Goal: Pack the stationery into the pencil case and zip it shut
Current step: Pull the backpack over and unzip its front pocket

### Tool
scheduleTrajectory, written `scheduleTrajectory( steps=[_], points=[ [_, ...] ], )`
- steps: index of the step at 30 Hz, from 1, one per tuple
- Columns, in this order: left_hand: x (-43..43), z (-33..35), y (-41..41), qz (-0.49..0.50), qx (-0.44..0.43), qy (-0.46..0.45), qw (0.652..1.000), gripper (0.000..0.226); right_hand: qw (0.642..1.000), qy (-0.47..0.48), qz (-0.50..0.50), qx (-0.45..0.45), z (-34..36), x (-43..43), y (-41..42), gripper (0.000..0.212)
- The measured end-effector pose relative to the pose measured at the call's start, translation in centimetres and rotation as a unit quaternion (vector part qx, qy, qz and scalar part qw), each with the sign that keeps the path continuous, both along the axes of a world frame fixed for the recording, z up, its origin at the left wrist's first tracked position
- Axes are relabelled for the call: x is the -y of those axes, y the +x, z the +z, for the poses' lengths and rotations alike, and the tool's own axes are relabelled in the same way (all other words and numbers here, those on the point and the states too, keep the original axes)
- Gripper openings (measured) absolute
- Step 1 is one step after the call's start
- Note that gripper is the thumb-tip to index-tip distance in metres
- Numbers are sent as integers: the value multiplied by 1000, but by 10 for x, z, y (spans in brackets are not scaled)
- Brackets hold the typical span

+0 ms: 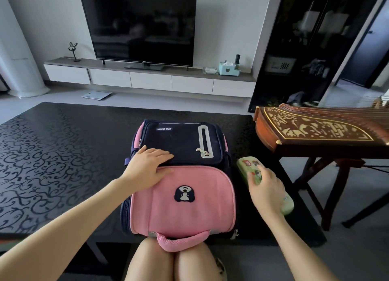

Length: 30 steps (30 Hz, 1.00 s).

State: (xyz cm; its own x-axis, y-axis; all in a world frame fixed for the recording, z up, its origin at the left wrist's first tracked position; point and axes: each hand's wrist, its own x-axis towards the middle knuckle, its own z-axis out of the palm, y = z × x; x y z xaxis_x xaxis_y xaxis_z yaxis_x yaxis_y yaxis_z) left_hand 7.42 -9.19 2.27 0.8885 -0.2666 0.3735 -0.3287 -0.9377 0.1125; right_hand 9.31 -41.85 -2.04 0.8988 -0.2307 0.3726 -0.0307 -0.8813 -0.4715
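**Hands at the backpack and pencil case**

The green pencil case [248, 165] lies on the dark patterned counter [63, 154], just right of a pink and navy backpack [183, 207] laid flat. The left hand [147, 165] rests released on the backpack, fingers straight. The right hand [266, 190] covers the case's middle; blur hides whether it grasps or merely touches

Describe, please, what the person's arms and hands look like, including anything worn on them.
Both arms are bare to the picture's edge, with no sleeves. Neither the left hand nor the right hand wears a glove, and no watch, bracelet or ring shows, though the right one is blurred.
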Motion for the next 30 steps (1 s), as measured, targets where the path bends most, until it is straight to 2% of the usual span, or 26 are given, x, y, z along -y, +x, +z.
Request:
scheduleTrajectory(
  steps=[2,3,4,6,9,11,14,18,22,25,28,30],
  points=[
    [3,8,3,19,-25,-38,999,50,965,-159,-54,-199,-13,30,11,78],
    [5,12,5,26,-30,-50,998,41,944,-188,-60,-265,-19,40,16,91],
    [7,15,7,28,-27,-53,998,36,931,-197,-56,-301,-24,48,20,100],
    [5,18,9,25,-30,-32,999,35,925,-208,-32,-315,-32,54,23,106],
    [4,25,9,32,-49,-25,998,33,942,-187,-26,-277,-36,59,22,101],
    [8,33,8,56,-43,-45,997,28,959,-105,-29,-261,-29,62,20,93],
    [15,52,14,82,-18,-5,996,28,980,-18,-9,-196,-6,67,8,86],
    [16,82,35,109,-10,-26,994,32,990,24,112,-83,51,74,-21,82],
    [17,94,42,104,-34,-57,992,31,961,-14,259,-98,115,63,-57,75],
    [18,96,35,95,-38,-62,993,29,933,-80,337,-98,131,32,-66,75],
    [23,98,27,80,-41,-55,994,27,915,-147,370,-56,122,-8,-53,81],
    [27,100,22,72,-39,-70,994,25,920,-146,363,-32,114,-38,-39,80]
  ],
)
